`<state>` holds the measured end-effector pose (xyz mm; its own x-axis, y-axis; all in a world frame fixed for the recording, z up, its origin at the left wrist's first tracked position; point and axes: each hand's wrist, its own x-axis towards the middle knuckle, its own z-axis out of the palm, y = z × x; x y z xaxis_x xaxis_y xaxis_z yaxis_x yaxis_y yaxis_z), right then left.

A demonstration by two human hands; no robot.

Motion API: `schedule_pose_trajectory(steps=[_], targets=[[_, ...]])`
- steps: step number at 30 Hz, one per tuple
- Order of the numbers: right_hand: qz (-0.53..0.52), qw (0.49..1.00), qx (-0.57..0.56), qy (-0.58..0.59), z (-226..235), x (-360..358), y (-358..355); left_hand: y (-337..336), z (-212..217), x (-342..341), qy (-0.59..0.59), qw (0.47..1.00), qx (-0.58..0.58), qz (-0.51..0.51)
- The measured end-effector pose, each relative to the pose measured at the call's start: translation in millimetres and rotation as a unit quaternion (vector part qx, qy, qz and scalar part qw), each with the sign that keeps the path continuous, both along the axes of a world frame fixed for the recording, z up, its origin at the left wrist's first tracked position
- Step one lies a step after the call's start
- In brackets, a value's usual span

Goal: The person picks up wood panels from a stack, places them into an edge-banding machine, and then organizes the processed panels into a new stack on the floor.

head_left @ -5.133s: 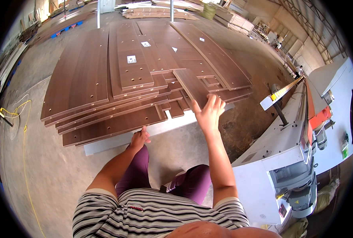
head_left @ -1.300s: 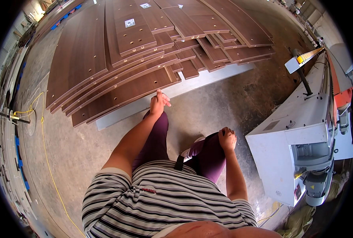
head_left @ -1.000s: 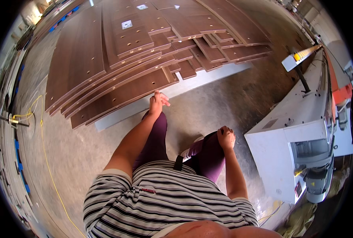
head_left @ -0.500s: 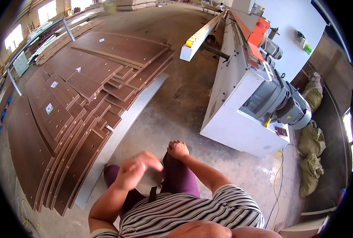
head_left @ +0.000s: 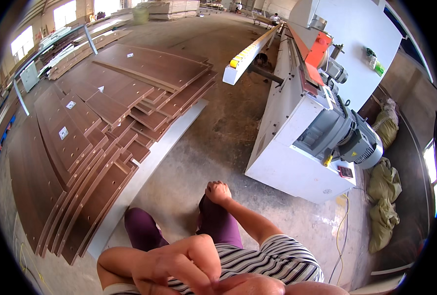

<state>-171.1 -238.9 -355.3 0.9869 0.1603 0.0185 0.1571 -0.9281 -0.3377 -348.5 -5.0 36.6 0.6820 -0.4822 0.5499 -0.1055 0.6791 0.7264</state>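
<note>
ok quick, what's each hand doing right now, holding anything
Left hand: raised close to the camera, fingers bent, holding nothing.
Right hand: curled shut, resting on the right knee, holding nothing that shows.

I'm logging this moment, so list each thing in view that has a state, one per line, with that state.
Left hand: raised close to the camera, fingers curled, holding nothing.
Right hand: loosely closed, resting on the right knee, holding nothing.
Brown panels: lying flat in overlapping stacks on the floor.
White machine: standing on the floor; whether it runs cannot be told.
Green sacks: slumped on the floor beside the machine.
</note>
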Motion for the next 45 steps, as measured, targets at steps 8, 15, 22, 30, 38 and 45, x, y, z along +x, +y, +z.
schedule_pose_trajectory(steps=[8,15,22,30,38,45], targets=[[-0.004,1.0,-0.006,0.016,7.6,-2.0,2.1,6.0,-12.3,11.7,-0.106,0.994,-0.016,-0.025],[0.005,1.0,-0.007,0.006,11.2,-2.9,3.3,14.8,-2.7,-7.9,-0.032,0.998,-0.018,0.045],[0.011,1.0,-0.005,0.007,5.3,-1.2,1.1,10.8,-2.1,9.3,-0.141,0.97,-0.131,0.151],[0.013,1.0,0.011,-0.002,4.4,-3.5,-1.5,51.2,71.5,-74.5,-0.009,0.954,-0.14,0.265],[0.025,0.998,-0.051,-0.006,-2.5,1.8,2.5,-2.9,50.2,-17.1,-0.327,0.758,-0.525,0.208],[0.003,1.0,-0.007,0.019,8.5,0.4,7.1,20.4,45.4,-21.6,-0.09,0.983,-0.145,0.067]])
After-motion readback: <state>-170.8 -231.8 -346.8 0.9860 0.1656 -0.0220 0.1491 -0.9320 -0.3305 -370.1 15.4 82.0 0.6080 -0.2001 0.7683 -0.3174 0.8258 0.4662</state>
